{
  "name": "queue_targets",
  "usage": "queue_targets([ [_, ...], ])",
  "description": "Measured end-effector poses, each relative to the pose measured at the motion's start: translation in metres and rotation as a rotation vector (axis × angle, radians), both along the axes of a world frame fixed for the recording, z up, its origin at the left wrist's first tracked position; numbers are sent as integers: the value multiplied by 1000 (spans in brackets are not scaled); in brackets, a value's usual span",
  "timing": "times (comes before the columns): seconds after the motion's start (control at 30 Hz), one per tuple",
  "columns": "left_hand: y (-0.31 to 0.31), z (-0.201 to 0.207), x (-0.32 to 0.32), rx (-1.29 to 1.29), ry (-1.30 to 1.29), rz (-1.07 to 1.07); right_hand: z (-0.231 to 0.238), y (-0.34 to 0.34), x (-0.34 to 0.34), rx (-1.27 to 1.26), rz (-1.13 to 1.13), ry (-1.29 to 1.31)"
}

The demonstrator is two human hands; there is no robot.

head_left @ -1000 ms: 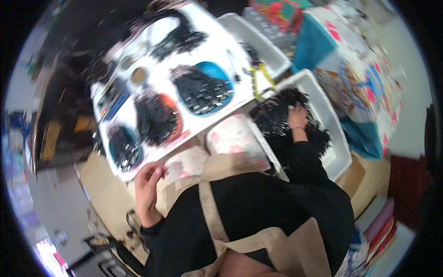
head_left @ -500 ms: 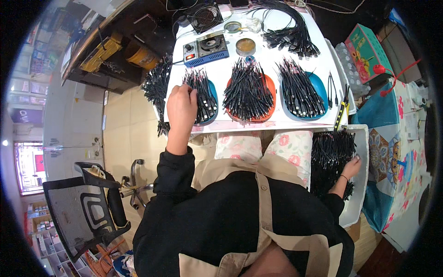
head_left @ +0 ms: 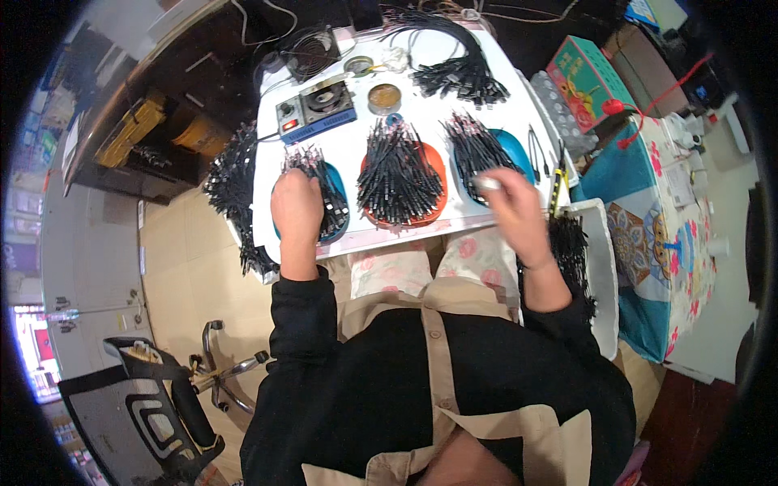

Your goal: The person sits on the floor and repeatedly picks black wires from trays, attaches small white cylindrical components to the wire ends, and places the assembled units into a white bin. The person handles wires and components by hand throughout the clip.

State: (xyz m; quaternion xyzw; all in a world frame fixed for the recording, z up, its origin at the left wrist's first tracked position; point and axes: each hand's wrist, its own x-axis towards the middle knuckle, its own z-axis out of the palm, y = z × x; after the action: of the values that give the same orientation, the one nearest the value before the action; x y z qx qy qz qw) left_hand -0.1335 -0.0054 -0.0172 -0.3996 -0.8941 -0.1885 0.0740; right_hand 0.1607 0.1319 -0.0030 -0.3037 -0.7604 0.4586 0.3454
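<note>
Pale tiled floor (head_left: 182, 267) shows to the left, where a black mesh-backed office chair (head_left: 134, 413) stands, and a white-topped desk (head_left: 519, 113) spreads before the person. Along its near edge sit three shallow plastic trays: a left blue tray (head_left: 342, 194), an orange tray (head_left: 438, 174) in the middle and a right blue tray (head_left: 515, 150). Each holds a bundle of short black cables (head_left: 397, 182) with metal-tipped ends toward the person. Left hand (head_left: 297, 198) is over the left blue tray, against its bundle, with the fingers curled inward; whether they are clamped on a cable cannot be told. Right hand (head_left: 519, 206), blurred, is at the near side of the right blue tray, thumb and fingers reaching toward the cables; whether the fingers are together or hold anything is unclear. Behind the trays stand a blue-fronted metal heating device (head_left: 318, 121) and a round tin of amber material (head_left: 384, 99). More black cables fill a white plastic bin (head_left: 600, 267) beside the person's right side.
</note>
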Motion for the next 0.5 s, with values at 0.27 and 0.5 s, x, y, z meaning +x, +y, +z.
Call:
queue_targets([
  [0.27,-8,-5,-23,158,-145,42,-23,4,-102,283,-15,-538],
  [0.5,-10,8,-32,646,-100,53,-33,-6,-90,328,-143,-346],
])
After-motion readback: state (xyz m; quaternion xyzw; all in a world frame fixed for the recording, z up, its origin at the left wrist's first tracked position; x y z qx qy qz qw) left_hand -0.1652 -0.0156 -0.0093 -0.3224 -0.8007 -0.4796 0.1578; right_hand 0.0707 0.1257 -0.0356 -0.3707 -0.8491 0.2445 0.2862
